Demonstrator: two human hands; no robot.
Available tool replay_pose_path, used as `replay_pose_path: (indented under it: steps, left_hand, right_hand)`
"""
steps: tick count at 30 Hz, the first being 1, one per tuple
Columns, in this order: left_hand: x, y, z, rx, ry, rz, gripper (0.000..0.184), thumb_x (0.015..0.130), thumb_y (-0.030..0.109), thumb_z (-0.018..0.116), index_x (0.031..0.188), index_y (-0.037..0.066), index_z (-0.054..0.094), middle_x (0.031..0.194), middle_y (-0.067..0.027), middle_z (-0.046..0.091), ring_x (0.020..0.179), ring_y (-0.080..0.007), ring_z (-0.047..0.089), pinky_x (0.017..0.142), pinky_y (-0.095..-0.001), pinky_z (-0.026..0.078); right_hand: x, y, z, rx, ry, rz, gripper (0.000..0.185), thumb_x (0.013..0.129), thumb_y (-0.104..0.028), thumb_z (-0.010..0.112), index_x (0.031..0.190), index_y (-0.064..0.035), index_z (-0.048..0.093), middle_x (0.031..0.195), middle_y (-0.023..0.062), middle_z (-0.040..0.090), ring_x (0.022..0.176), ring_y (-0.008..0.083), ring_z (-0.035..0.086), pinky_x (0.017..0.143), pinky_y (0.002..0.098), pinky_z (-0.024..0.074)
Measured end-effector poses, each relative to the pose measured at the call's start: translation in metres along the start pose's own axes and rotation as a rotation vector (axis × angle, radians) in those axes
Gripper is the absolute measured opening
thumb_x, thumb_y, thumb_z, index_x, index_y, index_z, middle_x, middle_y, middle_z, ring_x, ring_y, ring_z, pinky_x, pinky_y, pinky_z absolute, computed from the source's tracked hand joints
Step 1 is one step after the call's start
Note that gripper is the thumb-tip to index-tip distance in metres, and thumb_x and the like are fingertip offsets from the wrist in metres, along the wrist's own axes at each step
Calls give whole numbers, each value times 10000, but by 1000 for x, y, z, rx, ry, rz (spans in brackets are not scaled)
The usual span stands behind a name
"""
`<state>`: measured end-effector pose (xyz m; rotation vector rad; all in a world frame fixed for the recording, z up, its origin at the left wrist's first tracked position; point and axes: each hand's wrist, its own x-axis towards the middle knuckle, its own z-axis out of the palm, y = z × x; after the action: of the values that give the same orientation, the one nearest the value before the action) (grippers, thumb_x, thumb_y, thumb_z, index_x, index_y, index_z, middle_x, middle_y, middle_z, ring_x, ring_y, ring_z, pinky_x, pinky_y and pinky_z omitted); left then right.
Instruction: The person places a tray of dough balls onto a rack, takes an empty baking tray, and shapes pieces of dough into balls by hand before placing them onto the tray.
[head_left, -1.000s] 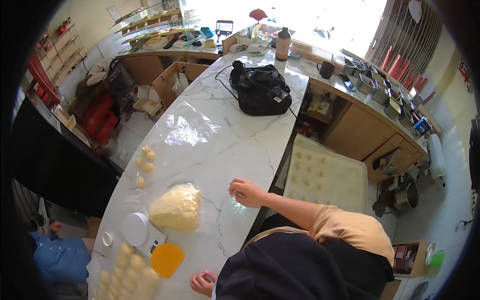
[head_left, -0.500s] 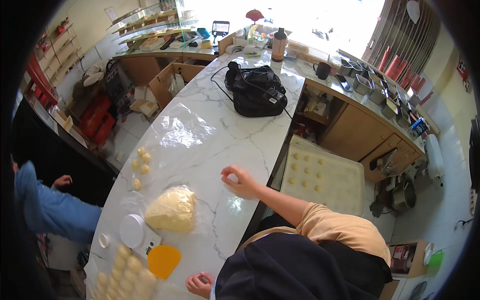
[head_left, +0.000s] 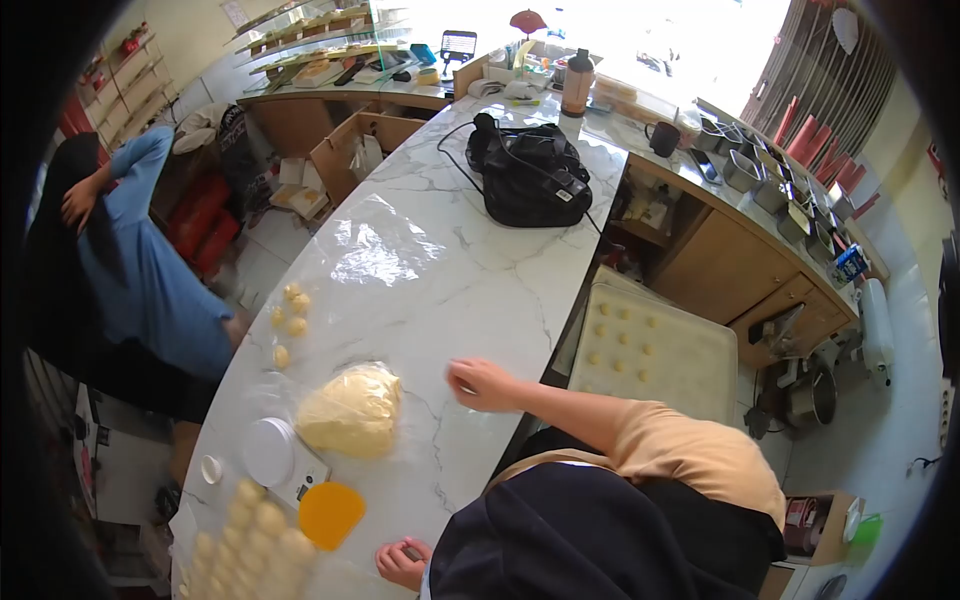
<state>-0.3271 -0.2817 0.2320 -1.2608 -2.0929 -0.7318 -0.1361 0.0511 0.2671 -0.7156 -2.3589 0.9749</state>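
Note:
My right hand (head_left: 483, 385) is over the marble counter (head_left: 480, 290), right of the dough. Its fingers are curled in; whatever may be in them is hidden. Near the front edge, my left hand (head_left: 403, 563) has its fingers closed, their contents not visible. A large lump of pale dough (head_left: 350, 412) lies on clear plastic between the hands and several small dough pieces (head_left: 297, 325). Left of my left hand are an orange dough scraper (head_left: 331, 516), a kitchen scale (head_left: 312, 478) with a round white lid-like disc (head_left: 268, 452), and many dough balls (head_left: 240, 550) under plastic.
A black bag (head_left: 530, 180) with a cable sits farther up the counter, near a brown bottle (head_left: 577, 84). On my right is a tray (head_left: 690, 370) with small dough rounds. Across the counter stands a person in blue (head_left: 160, 270). A small white cup (head_left: 211, 469) is near the left edge.
My right hand has turned downward and its fingers have curled in more. The person in blue has come further into view on the left. The whole view has shifted slightly.

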Motion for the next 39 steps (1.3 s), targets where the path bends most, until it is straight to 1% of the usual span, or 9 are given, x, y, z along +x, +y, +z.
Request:
replay_pose_path:
  steps: [3, 9, 12, 16, 22, 28, 31, 35, 39]
  left_hand:
    - [-4, -6, 6, -10, 29, 38, 228, 795, 190, 663, 649, 103, 512, 721, -72, 540, 713, -293, 586, 602, -429, 485]
    - [-11, -1, 2, -51, -90, -29, 176, 819, 137, 620, 726, 47, 501, 766, -124, 519, 801, -339, 569, 721, -482, 478]
    - [-6, 3, -7, -25, -144, -57, 186, 827, 149, 627, 737, 41, 505, 776, -136, 518, 826, -353, 560, 755, -495, 471]
    - [6, 18, -15, -44, -184, -123, 162, 840, 136, 622, 762, 42, 516, 820, -140, 534, 878, -358, 557, 807, -494, 451]
    - [18, 32, -21, -50, -192, -198, 127, 847, 112, 624, 784, 49, 532, 874, -129, 562, 925, -339, 560, 835, -475, 440]
    - [16, 33, -22, -70, -233, -223, 119, 851, 111, 624, 795, 50, 538, 891, -124, 568, 953, -337, 560, 842, -473, 431]
    - [17, 28, -22, -59, -224, -209, 120, 858, 112, 619, 794, 52, 538, 891, -123, 567, 953, -336, 560, 838, -472, 430]
    - [19, 34, -23, -30, -231, -234, 127, 864, 115, 618, 789, 52, 537, 891, -120, 565, 955, -334, 561, 833, -471, 431]
    - [19, 36, -23, -49, -242, -263, 131, 867, 119, 617, 788, 52, 537, 898, -115, 567, 963, -331, 562, 836, -468, 432]
  right_hand:
    - [-31, 41, -24, 203, 44, -66, 121, 817, -72, 598, 905, -75, 515, 859, 93, 553, 823, 290, 567, 728, 392, 465]
    - [38, 46, -11, -178, 314, -57, 143, 783, -25, 613, 896, -66, 536, 900, 106, 569, 913, 317, 573, 807, 426, 471]
    - [1, 7, -3, 60, 75, 68, 191, 772, 9, 605, 940, -64, 549, 918, 108, 577, 938, 318, 574, 830, 418, 469]
    - [-37, 6, -29, -52, 275, 5, 528, 721, 12, 628, 1233, -79, 532, 1144, 135, 596, 1121, 360, 551, 973, 427, 455]
    - [-20, -6, -61, -49, 97, 303, 418, 816, -64, 660, 1221, -77, 556, 997, 83, 646, 926, 256, 629, 836, 349, 509]
    - [11, 25, -22, 346, 359, 150, 220, 840, -62, 659, 1049, -60, 591, 918, 60, 644, 880, 150, 605, 809, 324, 490]
    - [-33, 6, -22, 120, -42, -14, 162, 803, 4, 647, 934, -68, 582, 901, 79, 645, 882, 260, 636, 800, 370, 505]
    - [0, 44, -47, -244, 171, -53, 120, 791, -19, 629, 888, -72, 584, 886, 100, 613, 837, 336, 597, 755, 423, 489]
    - [43, 17, -7, -56, 283, 88, 103, 824, -56, 595, 924, -80, 599, 873, 118, 592, 863, 357, 581, 787, 428, 476]
